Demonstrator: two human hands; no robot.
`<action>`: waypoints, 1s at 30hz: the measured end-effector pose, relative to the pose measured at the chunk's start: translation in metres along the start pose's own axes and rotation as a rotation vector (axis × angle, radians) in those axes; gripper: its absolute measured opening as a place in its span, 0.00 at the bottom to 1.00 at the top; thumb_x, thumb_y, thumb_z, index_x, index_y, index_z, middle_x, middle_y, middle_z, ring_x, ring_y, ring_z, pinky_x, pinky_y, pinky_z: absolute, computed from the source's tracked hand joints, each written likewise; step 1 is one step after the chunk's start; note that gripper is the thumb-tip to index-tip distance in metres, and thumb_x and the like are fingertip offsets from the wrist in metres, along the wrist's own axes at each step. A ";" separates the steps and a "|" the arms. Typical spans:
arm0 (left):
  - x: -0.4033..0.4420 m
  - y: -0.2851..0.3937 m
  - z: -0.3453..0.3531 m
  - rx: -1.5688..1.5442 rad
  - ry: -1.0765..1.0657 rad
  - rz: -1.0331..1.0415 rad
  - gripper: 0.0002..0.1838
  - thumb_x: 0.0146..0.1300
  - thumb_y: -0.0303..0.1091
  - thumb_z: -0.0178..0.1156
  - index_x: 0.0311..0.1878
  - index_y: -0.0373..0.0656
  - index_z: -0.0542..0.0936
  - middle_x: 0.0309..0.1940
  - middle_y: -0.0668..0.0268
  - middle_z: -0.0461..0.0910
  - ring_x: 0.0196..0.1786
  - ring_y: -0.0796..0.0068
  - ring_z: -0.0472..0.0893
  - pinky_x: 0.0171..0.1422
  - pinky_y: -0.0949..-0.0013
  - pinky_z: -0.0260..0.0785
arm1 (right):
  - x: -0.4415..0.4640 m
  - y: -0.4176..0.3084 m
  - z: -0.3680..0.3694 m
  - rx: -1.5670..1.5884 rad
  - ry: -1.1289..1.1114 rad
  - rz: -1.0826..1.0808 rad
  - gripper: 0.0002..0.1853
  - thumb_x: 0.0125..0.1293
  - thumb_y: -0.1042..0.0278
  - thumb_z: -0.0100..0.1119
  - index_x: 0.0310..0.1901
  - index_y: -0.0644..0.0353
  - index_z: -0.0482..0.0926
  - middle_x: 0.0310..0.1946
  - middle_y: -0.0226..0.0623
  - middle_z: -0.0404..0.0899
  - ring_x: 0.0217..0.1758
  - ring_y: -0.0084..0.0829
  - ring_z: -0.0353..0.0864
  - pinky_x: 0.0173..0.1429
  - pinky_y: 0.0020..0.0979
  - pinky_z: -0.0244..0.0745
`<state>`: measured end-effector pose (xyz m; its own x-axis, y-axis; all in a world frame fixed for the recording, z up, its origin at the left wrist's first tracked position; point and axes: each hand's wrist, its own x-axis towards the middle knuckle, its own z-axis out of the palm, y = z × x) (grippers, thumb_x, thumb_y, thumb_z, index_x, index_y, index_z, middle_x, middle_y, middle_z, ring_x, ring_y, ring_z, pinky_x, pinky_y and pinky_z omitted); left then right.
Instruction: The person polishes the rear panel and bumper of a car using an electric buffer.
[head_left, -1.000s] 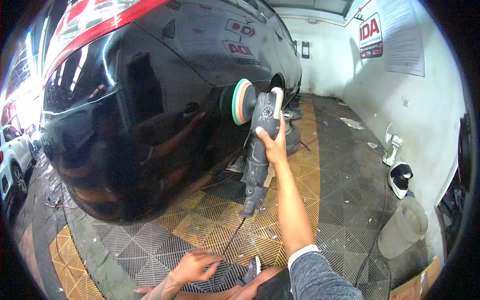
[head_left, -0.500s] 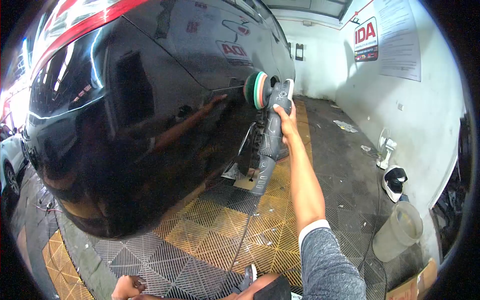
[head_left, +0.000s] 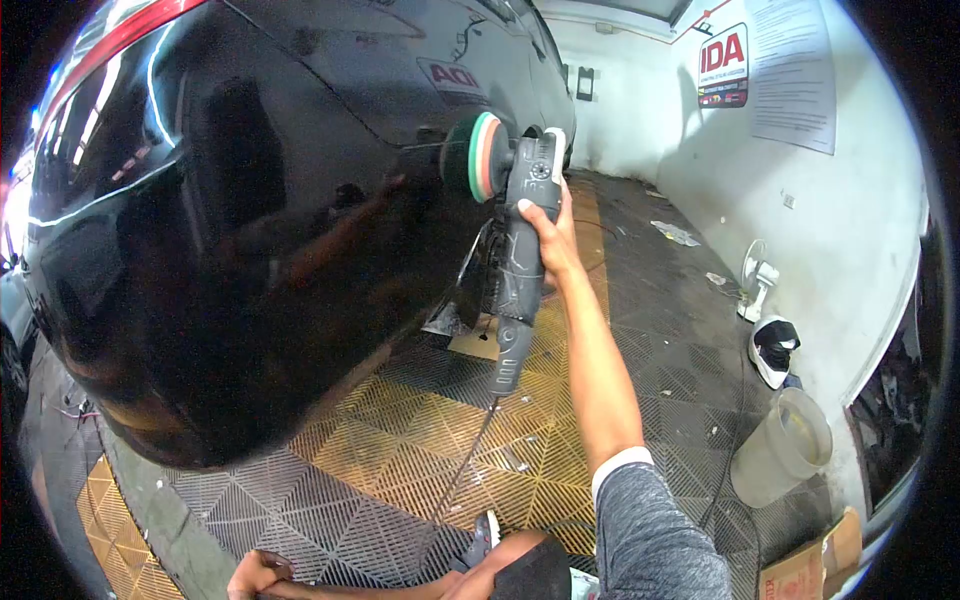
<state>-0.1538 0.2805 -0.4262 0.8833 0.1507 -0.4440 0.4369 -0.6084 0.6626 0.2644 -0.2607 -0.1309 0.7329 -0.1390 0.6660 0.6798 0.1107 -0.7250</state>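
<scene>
My right hand (head_left: 548,232) is wrapped round the body of a black and grey electric car polisher (head_left: 520,260), just below its head. The tool stands nearly upright, its cord trailing down from the bottom end. Its round polishing pad (head_left: 482,156), banded dark, green, white and orange, faces the glossy black car bumper (head_left: 250,280) and appears to touch it. Low in the view, my left hand (head_left: 262,573) is apart from the car, with its fingers curled in and nothing visible in them.
Black and yellow grid tiles (head_left: 400,430) cover the floor. Along the right wall stand a grey bucket (head_left: 785,450), a black and white helmet (head_left: 774,350), a white fan (head_left: 758,282) and a cardboard box (head_left: 815,565). The polisher's cord (head_left: 462,465) crosses the tiles.
The polisher in my right hand appears further left and slightly higher in view, its pad still against the bumper. The whole scene has also shifted left. My left hand stays low and curled.
</scene>
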 end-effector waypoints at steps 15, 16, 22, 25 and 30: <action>0.013 -0.022 0.000 -0.027 0.042 0.023 0.12 0.56 0.29 0.71 0.43 0.39 0.91 0.38 0.57 0.91 0.42 0.68 0.90 0.53 0.68 0.82 | 0.058 0.011 -0.019 0.040 0.099 0.109 0.54 0.58 0.54 0.76 0.81 0.50 0.52 0.67 0.46 0.72 0.60 0.41 0.79 0.61 0.44 0.79; 0.018 -0.030 0.003 -0.113 0.077 0.018 0.11 0.57 0.30 0.71 0.43 0.38 0.91 0.38 0.57 0.92 0.42 0.68 0.90 0.53 0.67 0.82 | 0.063 0.007 -0.020 0.037 0.103 0.133 0.54 0.57 0.54 0.76 0.81 0.50 0.52 0.67 0.46 0.72 0.60 0.41 0.79 0.60 0.44 0.79; 0.019 -0.036 0.003 -0.033 0.088 0.079 0.12 0.57 0.31 0.72 0.44 0.39 0.91 0.38 0.58 0.92 0.43 0.68 0.90 0.55 0.66 0.81 | 0.041 0.001 -0.014 -0.023 0.081 0.119 0.54 0.56 0.52 0.75 0.81 0.48 0.53 0.67 0.45 0.72 0.62 0.41 0.78 0.62 0.45 0.78; 0.008 -0.017 0.002 -0.159 0.017 -0.052 0.11 0.55 0.30 0.72 0.43 0.39 0.92 0.38 0.59 0.92 0.42 0.70 0.90 0.54 0.67 0.81 | 0.019 0.003 -0.004 -0.024 0.039 -0.018 0.56 0.56 0.52 0.76 0.81 0.53 0.52 0.67 0.45 0.72 0.66 0.40 0.75 0.68 0.42 0.73; 0.008 -0.029 0.005 -0.132 0.049 0.011 0.12 0.54 0.33 0.72 0.38 0.35 0.91 0.33 0.59 0.91 0.37 0.69 0.90 0.49 0.66 0.82 | -0.040 -0.030 0.033 0.027 -0.019 -0.140 0.56 0.58 0.54 0.78 0.81 0.52 0.50 0.68 0.44 0.69 0.68 0.38 0.72 0.72 0.41 0.69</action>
<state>-0.1598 0.2957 -0.4520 0.8938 0.1848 -0.4087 0.4433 -0.5025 0.7422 0.2158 -0.2262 -0.1302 0.6313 -0.1363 0.7635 0.7755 0.1185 -0.6201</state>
